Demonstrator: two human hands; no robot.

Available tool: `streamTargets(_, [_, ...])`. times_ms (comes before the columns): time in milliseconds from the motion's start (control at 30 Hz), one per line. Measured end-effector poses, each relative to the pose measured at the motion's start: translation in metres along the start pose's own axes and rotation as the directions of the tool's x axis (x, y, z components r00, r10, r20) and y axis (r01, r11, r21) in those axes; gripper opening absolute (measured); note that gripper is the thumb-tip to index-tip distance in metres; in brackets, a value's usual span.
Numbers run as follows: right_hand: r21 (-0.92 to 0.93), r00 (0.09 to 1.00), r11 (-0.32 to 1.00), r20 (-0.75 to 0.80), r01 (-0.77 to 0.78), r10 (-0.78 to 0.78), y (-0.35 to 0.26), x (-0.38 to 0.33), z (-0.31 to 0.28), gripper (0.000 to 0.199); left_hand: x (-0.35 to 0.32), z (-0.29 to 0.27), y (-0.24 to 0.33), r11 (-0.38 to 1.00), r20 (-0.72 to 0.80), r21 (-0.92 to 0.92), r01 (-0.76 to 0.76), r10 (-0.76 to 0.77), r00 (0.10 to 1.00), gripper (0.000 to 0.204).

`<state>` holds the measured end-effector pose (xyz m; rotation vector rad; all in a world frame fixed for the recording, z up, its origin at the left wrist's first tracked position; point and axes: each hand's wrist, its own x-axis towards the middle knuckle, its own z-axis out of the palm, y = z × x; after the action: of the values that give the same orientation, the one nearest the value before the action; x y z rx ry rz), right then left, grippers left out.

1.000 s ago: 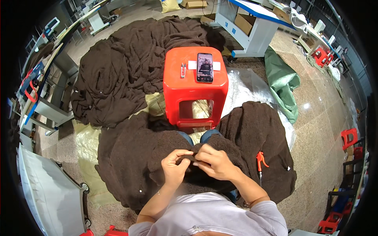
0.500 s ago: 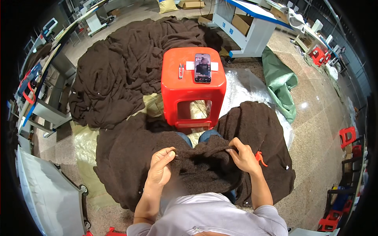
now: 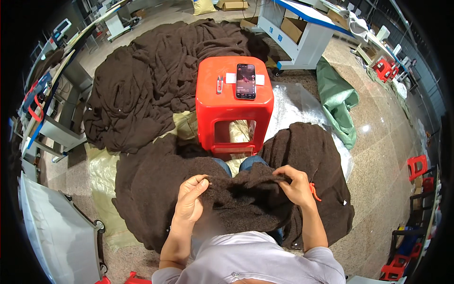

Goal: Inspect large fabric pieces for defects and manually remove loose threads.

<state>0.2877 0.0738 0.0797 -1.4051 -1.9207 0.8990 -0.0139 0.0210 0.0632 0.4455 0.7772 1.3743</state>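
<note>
Dark brown knit fabric [image 3: 250, 201] lies over my lap, and a stretch of its edge is held up between my two hands. My left hand [image 3: 191, 199] pinches the edge at one end between thumb and fingers. At the other end, my right hand [image 3: 297, 186] grips the same edge, with its fingertips partly tucked behind the cloth. An orange-red curved tool [image 3: 315, 192] shows beside my right wrist, resting against the brown cloth; the rest of it is hidden.
Ahead stands a red plastic stool [image 3: 234, 105] bearing a phone [image 3: 246, 81] and small thread snips [image 3: 220, 85]. A large brown fabric heap [image 3: 137, 90] lies at the far left. Green sheeting [image 3: 336, 102] lies to the right. A white wheeled cart [image 3: 61, 232] stands near left.
Both hands keep hold of the fabric edge. My left hand has drawn slightly left and up, and my right fingers have shifted a little on the cloth. The phone's picture differs.
</note>
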Motion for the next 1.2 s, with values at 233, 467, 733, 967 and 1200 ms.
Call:
streamTargets(233, [-0.068, 0.838, 0.85, -0.141, 0.523, -0.527, -0.047, 0.0, 0.035, 0.028, 0.014, 0.036, -0.007, 0.936, 0.098, 0.309, -0.168, 0.144, 0.985, 0.007])
streamTargets(467, [-0.167, 0.683, 0.714, -0.211, 0.68, -0.7, -0.062, -0.002, 0.064, 0.023, 0.01, 0.028, -0.025, 0.932, 0.198, 0.353, -0.08, 0.009, 0.98, 0.005])
streamTargets(733, [-0.249, 0.648, 0.694, -0.247, 0.676, -0.72, -0.058, 0.002, 0.071, 0.021, 0.005, 0.022, -0.027, 0.97, 0.151, 0.243, -0.005, -0.032, 0.988, 0.008])
streamTargets(967, [-0.28, 0.671, 0.708, -0.23, 0.648, -0.705, -0.055, 0.003, 0.072, 0.022, 0.003, 0.023, -0.031, 0.99, 0.085, 0.143, -0.018, 0.006, 0.996, 0.01])
streamTargets(1200, [0.127, 0.88, 0.872, -0.015, 0.472, -0.474, -0.05, 0.014, 0.064, 0.023, 0.005, 0.022, -0.032, 0.901, 0.114, 0.373, -0.221, 0.191, 0.975, 0.017])
